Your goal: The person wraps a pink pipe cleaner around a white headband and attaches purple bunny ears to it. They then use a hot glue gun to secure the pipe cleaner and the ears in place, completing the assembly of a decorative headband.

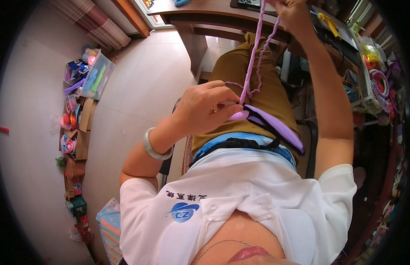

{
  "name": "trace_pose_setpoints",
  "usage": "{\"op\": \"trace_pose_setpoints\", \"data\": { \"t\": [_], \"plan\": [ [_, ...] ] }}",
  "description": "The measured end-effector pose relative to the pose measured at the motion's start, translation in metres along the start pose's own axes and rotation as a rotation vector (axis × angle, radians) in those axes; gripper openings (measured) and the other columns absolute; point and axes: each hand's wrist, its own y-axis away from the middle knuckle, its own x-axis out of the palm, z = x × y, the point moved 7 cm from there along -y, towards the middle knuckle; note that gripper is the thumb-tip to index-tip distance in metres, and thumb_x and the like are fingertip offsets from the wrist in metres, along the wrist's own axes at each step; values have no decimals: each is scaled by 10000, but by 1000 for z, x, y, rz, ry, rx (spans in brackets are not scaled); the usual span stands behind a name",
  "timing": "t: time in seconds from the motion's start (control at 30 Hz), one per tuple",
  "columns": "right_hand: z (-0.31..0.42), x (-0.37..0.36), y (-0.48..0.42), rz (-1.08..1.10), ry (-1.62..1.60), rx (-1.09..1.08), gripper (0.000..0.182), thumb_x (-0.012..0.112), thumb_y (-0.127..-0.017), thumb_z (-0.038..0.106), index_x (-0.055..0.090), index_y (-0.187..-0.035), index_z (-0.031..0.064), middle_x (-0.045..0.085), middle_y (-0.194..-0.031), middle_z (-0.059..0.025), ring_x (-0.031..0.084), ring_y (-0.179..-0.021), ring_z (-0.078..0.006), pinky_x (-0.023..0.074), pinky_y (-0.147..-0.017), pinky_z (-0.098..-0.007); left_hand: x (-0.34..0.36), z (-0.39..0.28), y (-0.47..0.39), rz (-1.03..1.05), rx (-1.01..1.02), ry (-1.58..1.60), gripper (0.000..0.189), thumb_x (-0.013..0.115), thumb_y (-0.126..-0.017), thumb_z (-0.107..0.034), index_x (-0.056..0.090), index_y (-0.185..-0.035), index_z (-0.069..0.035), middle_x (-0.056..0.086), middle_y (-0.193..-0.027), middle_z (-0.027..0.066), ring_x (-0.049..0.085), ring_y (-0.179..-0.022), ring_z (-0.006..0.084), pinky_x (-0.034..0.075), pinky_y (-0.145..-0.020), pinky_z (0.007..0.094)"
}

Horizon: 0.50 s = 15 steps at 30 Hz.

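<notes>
My left hand (205,104), with a bangle on its wrist, pinches a lilac and black yarn piece above my lap. One purple part of that piece (279,127), edged in black, sticks out to the right of the fingertips. A smaller lilac textured part (239,115) shows beneath the thumb. From the pinch a thick lilac yarn strand (253,56) runs taut up towards my right hand (291,15), which is raised at the top edge with its fingers closed on yarn. A crinkled strand (260,66) hangs slack from there to my trousers. The right fingertips are partly cut off.
Ahead stands a brown wooden desk (211,17). A yellow tool (329,25), perhaps a glue gun, lies at the right. Beside it a white rack (364,101) holds craft supplies. Along the left wall sit a clear plastic bin (98,79) and open cardboard boxes (83,142).
</notes>
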Motion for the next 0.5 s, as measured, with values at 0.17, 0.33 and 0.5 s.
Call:
{"op": "trace_pose_setpoints", "data": {
  "t": [0.17, 0.33, 0.5],
  "plan": [
    [-38, 77, 57, 371, -388, 297, 321, 545, -883, 130, 558, -1195, 55, 628, -863, -47, 556, -490, -86, 451, -400, -203, 0, 22, 7, -6, -234, 368, 119, 638, -841, -103, 635, -844, 16, 569, -711, 9, 502, -592, 58, 386, -506, 196],
    [41, 112, 142, 980, -985, 186, 427, 616, -823, 97, 513, -1234, 42, 613, -1057, -69, 619, -822, -131, 508, -715, -266, 2, 40, 13, -8, -404, 672, 177, 608, -879, -155, 630, -875, 21, 553, -760, -9, 471, -668, 31, 387, -579, 177],
    [59, 91, 147, 1117, -866, 393, 181, 633, -849, 130, 631, -925, -34, 624, -749, -23, 553, -661, -55, 456, -582, -192, 5, 41, 15, 103, -436, 665, 207, 599, -886, -175, 636, -939, 22, 546, -748, -22, 447, -665, 28, 356, -558, 191]
  ]
}}
